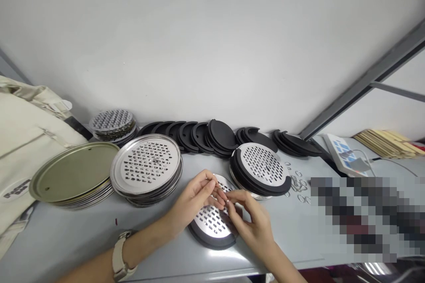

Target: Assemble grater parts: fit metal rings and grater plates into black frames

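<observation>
Perforated disc [211, 222] lies partly hidden beneath the left hand [198, 195] and right hand [249, 216], their grip unclear.

You have open tabletop [279, 239] at lower right of center. Across the middle, the grater stacks [149, 166] and black discs [222, 135] block you.

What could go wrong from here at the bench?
Scrapes, possibly: the bare left hand and right hand work right over the silver perforated disc with a black rim; its slots may be sharp.

Lost parts: the small loose metal rings lie scattered beside the black-rimmed disc stack, where a sleeve or nudge might scatter them.

Drop: the disc under the hands sits near the grey table's front edge; a hard push might send it over.
</observation>
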The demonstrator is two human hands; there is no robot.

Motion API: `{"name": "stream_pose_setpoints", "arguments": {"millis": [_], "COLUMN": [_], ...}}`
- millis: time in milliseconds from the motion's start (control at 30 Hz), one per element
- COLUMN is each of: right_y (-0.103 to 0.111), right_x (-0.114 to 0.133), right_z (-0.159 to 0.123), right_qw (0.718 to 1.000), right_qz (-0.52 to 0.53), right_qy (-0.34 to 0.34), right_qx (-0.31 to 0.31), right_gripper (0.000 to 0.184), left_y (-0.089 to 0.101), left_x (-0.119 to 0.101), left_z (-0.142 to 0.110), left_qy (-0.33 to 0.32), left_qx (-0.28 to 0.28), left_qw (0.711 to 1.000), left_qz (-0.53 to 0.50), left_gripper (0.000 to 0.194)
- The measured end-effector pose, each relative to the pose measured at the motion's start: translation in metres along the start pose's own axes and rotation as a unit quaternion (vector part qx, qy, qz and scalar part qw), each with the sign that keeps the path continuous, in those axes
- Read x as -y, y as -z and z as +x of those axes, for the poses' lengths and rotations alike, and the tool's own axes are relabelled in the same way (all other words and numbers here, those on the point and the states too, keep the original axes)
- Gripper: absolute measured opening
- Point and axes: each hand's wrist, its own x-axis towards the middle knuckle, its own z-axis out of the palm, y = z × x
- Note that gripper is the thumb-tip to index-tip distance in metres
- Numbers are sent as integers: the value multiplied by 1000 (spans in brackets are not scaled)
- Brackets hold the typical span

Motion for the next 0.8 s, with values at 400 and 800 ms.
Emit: {"name": "stream_pose_setpoints", "arguments": {"millis": [400,800], "right_y": [0,2], "right_x": [2,-1], "right_z": [2,2], "right_qw": [999,990], "right_qz": [-2,90], "right_qy": [38,-99], "right_qx": [9,53], "right_gripper": [15,9], "left_y": [1,4], "left_x": [-3,0], "left_z": [0,1], "left_qy": [-5,-4], "left_qx": [-21,-21], "left_qw": [1000,1000], "left_qz": [8,15], "left_gripper": [25,25]}}
